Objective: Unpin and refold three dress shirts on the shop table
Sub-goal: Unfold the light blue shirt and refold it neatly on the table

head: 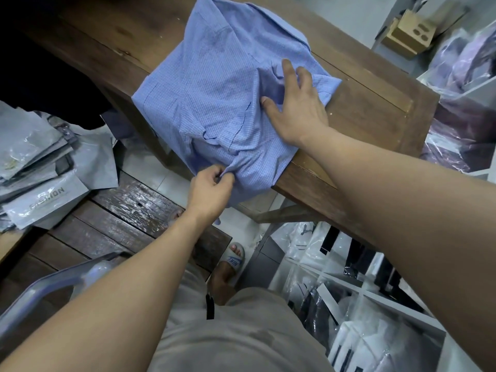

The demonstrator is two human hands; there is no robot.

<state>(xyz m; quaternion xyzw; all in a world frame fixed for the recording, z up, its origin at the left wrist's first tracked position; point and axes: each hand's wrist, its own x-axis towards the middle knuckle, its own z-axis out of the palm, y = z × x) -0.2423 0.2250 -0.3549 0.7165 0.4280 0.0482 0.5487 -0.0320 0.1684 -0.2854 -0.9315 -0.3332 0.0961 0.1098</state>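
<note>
The blue checked dress shirt [214, 84] is lying loosely bundled on the near left corner of the wooden table [375, 103], with its near edge hanging over the side. A small fold of that overhanging edge is being pinched between the thumb and curled fingers of the left hand [212, 189] (whether a pin is caught in the pinch cannot be told). Farther right, the cloth is being pressed flat by the right hand [295, 111], its fingers straight and spread wide. The step is judged best done with the body anchored under the flat palm while only the pinched edge is being drawn, gently, lest the bundle be dragged off the corner. Grey mailer bags [40, 183] are lying heaped at the left.
</note>
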